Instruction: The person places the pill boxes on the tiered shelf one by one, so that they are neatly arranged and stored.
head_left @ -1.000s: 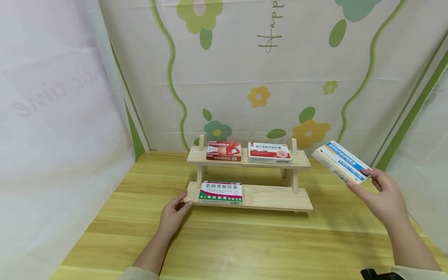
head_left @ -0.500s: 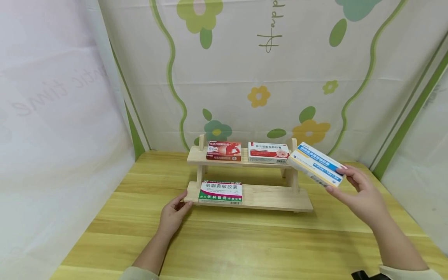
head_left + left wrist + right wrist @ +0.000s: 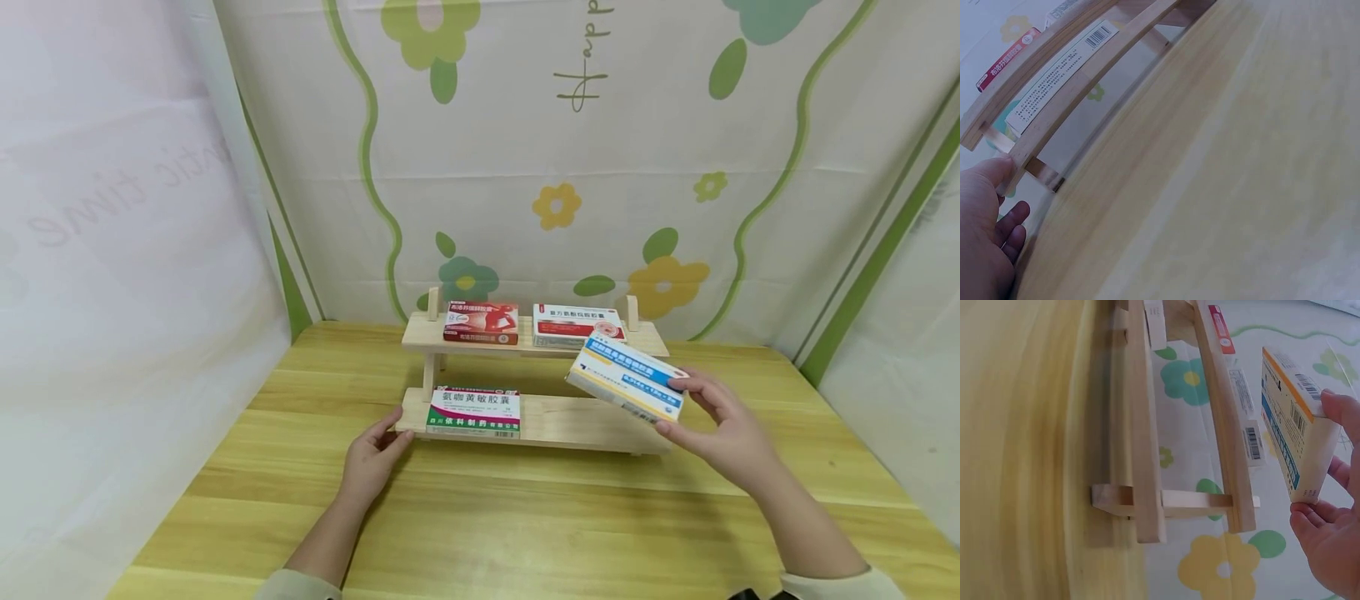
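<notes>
My right hand (image 3: pixel 731 429) pinches a white medicine box with blue and yellow bands (image 3: pixel 628 377) by its right end, thumb below and fingers above. The box is tilted in the air before the right part of a two-tier wooden rack (image 3: pixel 558 421). At the rack's lower left end, my left hand (image 3: pixel 369 461) grips the board's edge, the thumb on its front as the left wrist view shows. A green, white and magenta medicine box (image 3: pixel 474 412) lies on the lower tier's left. On the upper tier sit a red medicine box (image 3: pixel 481 322) and a red-and-white one (image 3: pixel 576 323).
The rack stands on a wooden table (image 3: pixel 487 517). Behind it hangs a white cloth with flowers (image 3: pixel 480 167), and more cloth (image 3: pixel 127 275) closes off the left and right sides. Small upright pegs (image 3: pixel 632 312) rise at the upper tier's ends.
My right hand has carried the blue-and-white medicine box leftward and somewhat lower, from right of the rack to in front of its right part. The left hand has stayed on the rack's end.
</notes>
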Available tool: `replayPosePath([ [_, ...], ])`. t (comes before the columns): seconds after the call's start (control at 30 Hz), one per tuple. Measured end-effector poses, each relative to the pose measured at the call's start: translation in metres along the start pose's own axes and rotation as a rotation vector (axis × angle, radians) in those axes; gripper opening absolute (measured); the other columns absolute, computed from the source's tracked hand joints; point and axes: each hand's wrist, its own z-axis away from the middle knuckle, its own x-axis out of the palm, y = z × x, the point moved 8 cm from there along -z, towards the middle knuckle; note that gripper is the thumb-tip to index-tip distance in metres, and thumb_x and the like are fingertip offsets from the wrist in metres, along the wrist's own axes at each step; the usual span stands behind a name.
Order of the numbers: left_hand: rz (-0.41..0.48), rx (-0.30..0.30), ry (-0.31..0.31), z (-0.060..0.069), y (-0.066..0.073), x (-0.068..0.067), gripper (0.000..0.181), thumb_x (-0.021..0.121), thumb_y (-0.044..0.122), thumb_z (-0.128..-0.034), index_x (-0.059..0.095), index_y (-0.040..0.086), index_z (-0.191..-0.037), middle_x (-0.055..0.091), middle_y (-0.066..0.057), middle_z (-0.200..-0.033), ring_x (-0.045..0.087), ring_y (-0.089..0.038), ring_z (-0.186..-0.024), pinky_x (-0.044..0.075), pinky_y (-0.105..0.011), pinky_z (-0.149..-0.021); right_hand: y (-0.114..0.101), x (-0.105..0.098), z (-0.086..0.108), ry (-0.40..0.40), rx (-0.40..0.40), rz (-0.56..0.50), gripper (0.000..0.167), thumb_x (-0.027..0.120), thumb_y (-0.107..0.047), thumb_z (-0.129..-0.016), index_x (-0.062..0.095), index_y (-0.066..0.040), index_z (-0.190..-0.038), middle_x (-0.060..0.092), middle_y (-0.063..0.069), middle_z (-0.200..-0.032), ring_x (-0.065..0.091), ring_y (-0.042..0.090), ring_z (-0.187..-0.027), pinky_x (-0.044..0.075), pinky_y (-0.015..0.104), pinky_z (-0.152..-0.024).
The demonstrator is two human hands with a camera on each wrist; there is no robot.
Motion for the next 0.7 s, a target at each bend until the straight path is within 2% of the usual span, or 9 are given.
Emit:
replayPosePath([
  [0.13, 0.003, 0.004, 0.0, 0.0, 0.0, 0.0, 0.048, 0.071, 0.021, -0.091, 0.058, 0.007, -0.135, 0.057, -0.007, -0.142, 0.06, -0.019, -0.107, 0.049, -0.012, -0.081, 0.001, 0.014, 0.001, -0.031, 0.005, 0.006, 0.057, 0.08, -0.03, -0.083, 0.056, -0.005, -0.129, 0.036, 0.019, -0.153, 0.041, 0.049, -0.133, 0.033, -0.001, -0.086],
  [0.17, 0.002, 0.006, -0.001, 0.0, 0.0, 0.0, 0.049, 0.071, 0.021, -0.091, 0.058, 0.006, -0.135, 0.057, -0.008, -0.142, 0.06, -0.019, -0.107, 0.049, -0.012, -0.081, 0.002, 0.018, 0.001, -0.035, 0.005, 0.015, 0.057, 0.08, -0.031, -0.083, 0.057, -0.006, -0.128, 0.037, 0.018, -0.153, 0.042, 0.048, -0.133, 0.037, 0.003, -0.091],
  [0.27, 0.002, 0.011, -0.001, 0.0, 0.0, 0.0, 0.048, 0.071, 0.02, -0.091, 0.058, 0.006, -0.135, 0.057, -0.008, -0.142, 0.06, -0.019, -0.106, 0.049, -0.012, -0.08, 0.005, 0.03, 0.001, -0.056, 0.001, 0.011, 0.056, 0.08, -0.032, -0.082, 0.057, -0.007, -0.126, 0.037, 0.019, -0.153, 0.04, 0.048, -0.134, 0.044, 0.031, -0.107],
  [0.37, -0.003, 0.013, -0.001, 0.0, 0.0, 0.0, 0.048, 0.071, 0.018, -0.0911, 0.057, 0.006, -0.136, 0.057, -0.008, -0.141, 0.06, -0.018, -0.105, 0.049, -0.012, -0.08, 0.009, 0.043, 0.002, -0.076, -0.001, -0.001, 0.055, 0.081, -0.032, -0.081, 0.058, -0.008, -0.125, 0.037, 0.021, -0.153, 0.037, 0.049, -0.135, 0.036, 0.064, -0.106],
  [0.4, -0.005, 0.014, -0.002, 0.0, 0.0, 0.0, 0.048, 0.07, 0.018, -0.0912, 0.057, 0.006, -0.136, 0.057, -0.008, -0.141, 0.059, -0.017, -0.105, 0.049, -0.012, -0.08, 0.01, 0.047, 0.003, -0.081, -0.001, -0.013, 0.055, 0.081, -0.032, -0.081, 0.059, -0.009, -0.125, 0.037, 0.021, -0.152, 0.036, 0.049, -0.136, 0.035, 0.066, -0.106],
  [0.5, -0.005, 0.014, -0.005, 0.0, 0.0, 0.0, 0.048, 0.07, 0.017, -0.0914, 0.057, 0.006, -0.136, 0.057, -0.009, -0.141, 0.058, -0.016, -0.104, 0.049, -0.012, -0.08, 0.013, 0.057, 0.004, -0.087, -0.017, -0.018, 0.052, 0.082, -0.031, -0.08, 0.061, -0.009, -0.123, 0.038, 0.022, -0.151, 0.037, 0.05, -0.134, 0.035, 0.068, -0.104],
  [0.57, 0.001, 0.011, -0.007, 0.0, 0.0, 0.0, 0.048, 0.07, 0.017, -0.0915, 0.057, 0.006, -0.136, 0.057, -0.009, -0.141, 0.058, -0.016, -0.105, 0.049, -0.012, -0.08, 0.015, 0.062, 0.005, -0.082, -0.039, -0.013, 0.05, 0.083, -0.029, -0.079, 0.062, -0.009, -0.121, 0.041, 0.022, -0.149, 0.039, 0.05, -0.134, 0.039, 0.063, -0.105],
  [0.6, 0.004, 0.009, -0.007, 0.0, 0.0, 0.0, 0.048, 0.07, 0.017, -0.0915, 0.057, 0.006, -0.136, 0.057, -0.009, -0.142, 0.058, -0.016, -0.105, 0.049, -0.012, -0.08, 0.016, 0.064, 0.005, -0.076, -0.048, -0.001, 0.049, 0.083, -0.029, -0.079, 0.063, -0.011, -0.119, 0.042, 0.021, -0.148, 0.04, 0.049, -0.134, 0.041, 0.058, -0.105],
  [0.7, 0.004, 0.006, -0.008, 0.0, 0.0, 0.0, 0.048, 0.07, 0.017, -0.0915, 0.057, 0.006, -0.136, 0.056, -0.009, -0.142, 0.058, -0.018, -0.106, 0.049, -0.012, -0.08, 0.019, 0.07, 0.008, -0.065, -0.079, 0.023, 0.047, 0.085, -0.028, -0.077, 0.064, -0.013, -0.116, 0.046, 0.02, -0.146, 0.042, 0.046, -0.133, 0.044, 0.027, -0.105],
])
